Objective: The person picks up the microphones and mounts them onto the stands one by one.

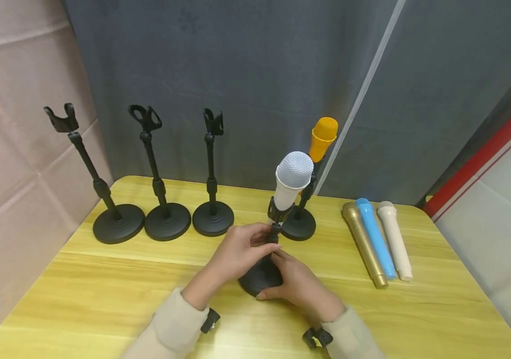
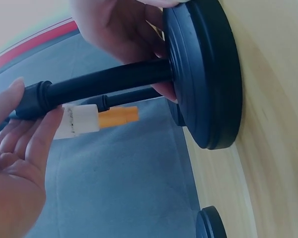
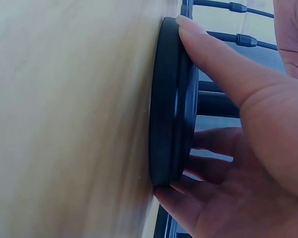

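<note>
A white microphone (image 1: 287, 188) with a silvery mesh head sits in the clip of a black desktop microphone stand (image 1: 258, 279), near the middle of the table. My left hand (image 1: 243, 252) grips the stand's pole, thumb and fingers around the collar (image 2: 36, 99) in the left wrist view. Lower down, my right hand (image 1: 302, 285) holds the round base by its rim, with the thumb (image 3: 213, 47) on one side and the fingers on the other. The base is close over the tabletop in both wrist views. Behind it, a yellow microphone (image 1: 322, 137) stands in another black stand (image 1: 298, 227).
Three black stands (image 1: 118, 224) (image 1: 167, 222) (image 1: 213, 219) with bare clips line the back left of the wooden table (image 1: 102, 299). At the right lie a gold microphone (image 1: 365, 244), a blue one (image 1: 376, 239) and a cream one (image 1: 395, 242). A grey cloth (image 1: 237, 60) hangs behind.
</note>
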`<state>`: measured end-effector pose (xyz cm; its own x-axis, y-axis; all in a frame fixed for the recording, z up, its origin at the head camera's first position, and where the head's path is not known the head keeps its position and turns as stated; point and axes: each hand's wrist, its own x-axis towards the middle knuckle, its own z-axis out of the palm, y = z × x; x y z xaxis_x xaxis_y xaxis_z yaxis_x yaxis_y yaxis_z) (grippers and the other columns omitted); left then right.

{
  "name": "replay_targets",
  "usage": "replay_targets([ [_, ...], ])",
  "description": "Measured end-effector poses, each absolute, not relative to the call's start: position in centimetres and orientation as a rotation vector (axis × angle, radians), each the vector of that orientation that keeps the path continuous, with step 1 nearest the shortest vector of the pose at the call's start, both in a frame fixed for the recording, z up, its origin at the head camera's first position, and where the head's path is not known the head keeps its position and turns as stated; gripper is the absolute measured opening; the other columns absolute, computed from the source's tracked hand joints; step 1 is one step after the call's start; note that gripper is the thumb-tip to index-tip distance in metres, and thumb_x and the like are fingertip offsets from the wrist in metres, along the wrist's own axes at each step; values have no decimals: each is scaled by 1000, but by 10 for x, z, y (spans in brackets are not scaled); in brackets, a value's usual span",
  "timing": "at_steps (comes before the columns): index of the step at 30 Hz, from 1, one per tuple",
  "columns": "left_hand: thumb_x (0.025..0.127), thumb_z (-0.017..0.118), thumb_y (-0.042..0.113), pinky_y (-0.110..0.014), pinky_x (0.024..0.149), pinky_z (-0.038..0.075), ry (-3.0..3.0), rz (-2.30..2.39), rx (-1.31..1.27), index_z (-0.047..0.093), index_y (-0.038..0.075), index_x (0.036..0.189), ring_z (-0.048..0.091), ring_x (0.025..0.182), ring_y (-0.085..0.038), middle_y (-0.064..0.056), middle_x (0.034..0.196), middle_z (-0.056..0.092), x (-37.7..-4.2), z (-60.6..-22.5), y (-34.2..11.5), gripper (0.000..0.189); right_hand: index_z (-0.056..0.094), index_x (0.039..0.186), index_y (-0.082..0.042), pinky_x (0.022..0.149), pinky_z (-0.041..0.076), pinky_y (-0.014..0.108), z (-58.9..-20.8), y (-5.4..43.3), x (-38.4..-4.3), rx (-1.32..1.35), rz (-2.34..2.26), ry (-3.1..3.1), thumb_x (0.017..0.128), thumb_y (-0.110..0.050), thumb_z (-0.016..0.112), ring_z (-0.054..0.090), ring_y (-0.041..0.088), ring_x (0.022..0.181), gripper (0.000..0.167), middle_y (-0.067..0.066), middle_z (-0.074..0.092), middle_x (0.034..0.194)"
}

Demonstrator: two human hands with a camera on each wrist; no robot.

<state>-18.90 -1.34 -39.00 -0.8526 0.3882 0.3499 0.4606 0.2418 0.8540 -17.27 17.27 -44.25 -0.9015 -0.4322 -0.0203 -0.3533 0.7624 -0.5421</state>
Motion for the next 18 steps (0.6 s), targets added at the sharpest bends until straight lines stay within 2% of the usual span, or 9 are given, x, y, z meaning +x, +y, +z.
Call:
replay_targets([
  [11,91,75,12,-22,91,59,-2409,-1681,-1032,70,2,123,73,110,-23,-14,120,74,-199,-392,-22,33,52,145,-3,110,48,49,-438,174,-173,-706,-787,2803,74,-48,87,53,32,138,91,13,48,155],
  [18,92,75,11,-23,91,59,-2396,-1762,-1042,69,0,125,73,112,-24,-15,122,73,-201,-396,-22,36,54,144,-4,109,48,49,-439,175,-173,-737,-762,2795,74,-49,87,54,31,137,89,13,48,154],
])
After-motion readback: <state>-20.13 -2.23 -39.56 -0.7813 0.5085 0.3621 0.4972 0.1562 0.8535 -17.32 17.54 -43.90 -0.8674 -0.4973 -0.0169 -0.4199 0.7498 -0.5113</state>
